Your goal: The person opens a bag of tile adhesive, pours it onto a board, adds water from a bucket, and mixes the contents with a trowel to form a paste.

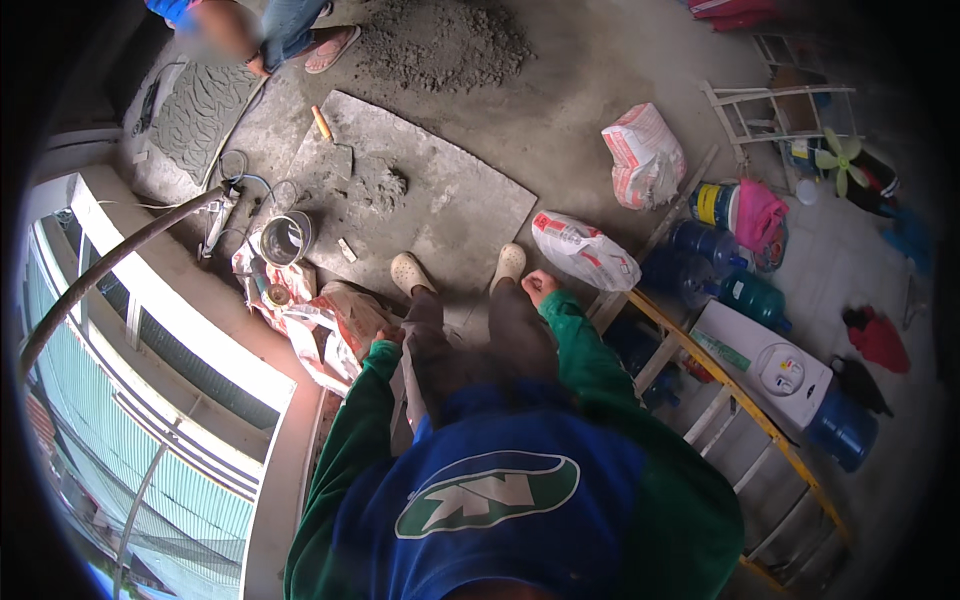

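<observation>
Left of the left hand, a long white window frame opens onto daylight and pale blue-green corrugated sheeting; a pinkish plastered wall ledge runs nearer that hand. Rough grey concrete floor spreads ahead of the right hand. To its right are a yellow-railed ladder with pale rungs and, farther off, a boxy white water dispenser.

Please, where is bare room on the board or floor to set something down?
The grey board is bare between the mortar and its right corner. The floor is bare between board and upper sack. Crowded: right, around yellow ladder and bottles; left, around bucket and crumpled sacks.
</observation>
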### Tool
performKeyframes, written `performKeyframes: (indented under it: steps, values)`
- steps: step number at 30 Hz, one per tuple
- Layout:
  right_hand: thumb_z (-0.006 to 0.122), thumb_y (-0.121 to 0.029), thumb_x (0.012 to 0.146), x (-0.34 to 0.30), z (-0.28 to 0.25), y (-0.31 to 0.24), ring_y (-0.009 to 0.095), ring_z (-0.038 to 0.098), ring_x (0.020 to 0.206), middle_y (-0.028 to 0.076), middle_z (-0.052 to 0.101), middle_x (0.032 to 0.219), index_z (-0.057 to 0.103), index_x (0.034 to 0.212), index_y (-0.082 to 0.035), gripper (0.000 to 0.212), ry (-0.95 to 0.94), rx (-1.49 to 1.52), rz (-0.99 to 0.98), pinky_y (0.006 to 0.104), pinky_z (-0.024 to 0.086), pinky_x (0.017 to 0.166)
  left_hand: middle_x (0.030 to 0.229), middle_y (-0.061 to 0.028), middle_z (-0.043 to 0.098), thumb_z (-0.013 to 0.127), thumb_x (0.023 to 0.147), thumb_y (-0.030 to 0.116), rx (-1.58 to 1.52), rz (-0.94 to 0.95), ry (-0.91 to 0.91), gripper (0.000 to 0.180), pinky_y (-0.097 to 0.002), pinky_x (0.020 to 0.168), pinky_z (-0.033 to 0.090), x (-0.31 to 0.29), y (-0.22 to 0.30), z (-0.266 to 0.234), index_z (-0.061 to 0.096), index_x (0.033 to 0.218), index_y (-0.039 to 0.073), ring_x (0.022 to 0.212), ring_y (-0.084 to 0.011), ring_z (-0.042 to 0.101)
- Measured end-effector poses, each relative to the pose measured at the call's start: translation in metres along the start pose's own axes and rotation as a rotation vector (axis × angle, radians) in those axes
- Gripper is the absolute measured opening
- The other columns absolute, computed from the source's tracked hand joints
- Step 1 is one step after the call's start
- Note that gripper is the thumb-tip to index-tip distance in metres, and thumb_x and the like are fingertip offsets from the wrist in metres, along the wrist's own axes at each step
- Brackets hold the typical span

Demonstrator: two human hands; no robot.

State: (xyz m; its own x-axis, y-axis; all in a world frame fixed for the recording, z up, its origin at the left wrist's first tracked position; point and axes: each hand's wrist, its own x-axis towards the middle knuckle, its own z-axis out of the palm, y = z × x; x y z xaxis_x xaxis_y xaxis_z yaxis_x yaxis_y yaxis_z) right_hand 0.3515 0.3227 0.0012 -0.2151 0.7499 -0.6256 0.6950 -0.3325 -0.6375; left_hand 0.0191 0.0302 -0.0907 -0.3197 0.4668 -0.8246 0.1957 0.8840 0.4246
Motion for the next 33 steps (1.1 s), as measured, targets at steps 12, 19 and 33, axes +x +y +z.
performKeyframes:
  steps: [12,19,33]
  values:
    - [0.075,-0.022,0.079,0.088,-0.01,0.21,0.033,0.069,0.077,0.018,0.069,0.081,0.067,0.081,-0.001,0.022,-0.224,-0.531,-0.021,0.0433,0.055,0.072,0.149,-0.0269,0.03,0.073,0.077,0.05,0.036,-0.134,0.308,0.081,-0.0548,0.101,0.044,-0.038,0.089,0.07,0.04,0.146,0.023,0.126,-0.0481,0.045]
    - [0.069,-0.019,0.082,0.249,0.089,0.124,0.041,0.065,0.083,0.017,0.068,0.083,0.063,0.082,-0.007,0.014,-0.352,-0.592,-0.197,0.0481,0.053,0.074,0.151,-0.0209,0.025,0.077,0.073,0.044,0.438,-0.363,0.045,0.087,-0.0631,0.1,0.043,-0.005,0.097,0.058,0.035,0.148,0.029,0.13,-0.0519,0.036]
    - [0.051,-0.012,0.096,0.522,0.55,-0.171,0.033,0.042,0.133,0.011,0.049,0.14,0.054,0.131,-0.006,0.035,-0.115,-1.284,-1.096,0.0476,0.04,0.104,0.123,-0.0031,0.059,0.068,0.08,0.025,0.018,-0.164,0.178,0.051,-0.0463,0.096,0.05,0.062,0.048,-0.072,0.058,0.13,0.022,0.119,-0.0306,0.054]
